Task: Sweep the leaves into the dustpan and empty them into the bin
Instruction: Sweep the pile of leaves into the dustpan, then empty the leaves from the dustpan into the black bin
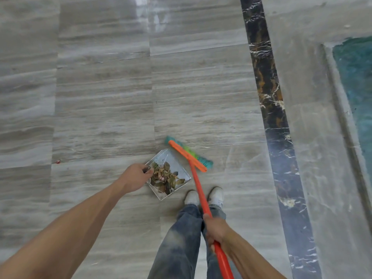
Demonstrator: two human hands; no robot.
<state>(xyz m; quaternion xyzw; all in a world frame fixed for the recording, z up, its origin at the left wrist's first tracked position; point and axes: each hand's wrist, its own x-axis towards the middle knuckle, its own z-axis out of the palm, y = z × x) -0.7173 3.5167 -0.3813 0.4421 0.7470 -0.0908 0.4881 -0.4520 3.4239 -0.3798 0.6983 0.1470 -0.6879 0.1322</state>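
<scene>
Standing on grey streaked floor tiles, the person appears from above, with jeans and two white shoes at the bottom centre. Nearest the camera, the right hand is wrapped closed around the orange handle of the broom, which runs up between the shoes to an orange crossbar with teal and green bristles resting on the floor. The left hand, at the end of an extended bare forearm, is curled closed on a dark grip at the left corner of the dustpan; the grip itself is mostly hidden by the fingers. The dustpan is a clear, square tray lying on the floor just left of the shoes, and the leaves, dry and brown-green, are heaped inside it just beside the left hand. The broom head sits along the dustpan's upper right edge, touching or nearly so. A small red speck lies well to the left. Farther right, a dark veined marble strip crosses the floor, and beyond it a raised stone kerb borders a teal surface. Open tile extends ahead and leftward.
</scene>
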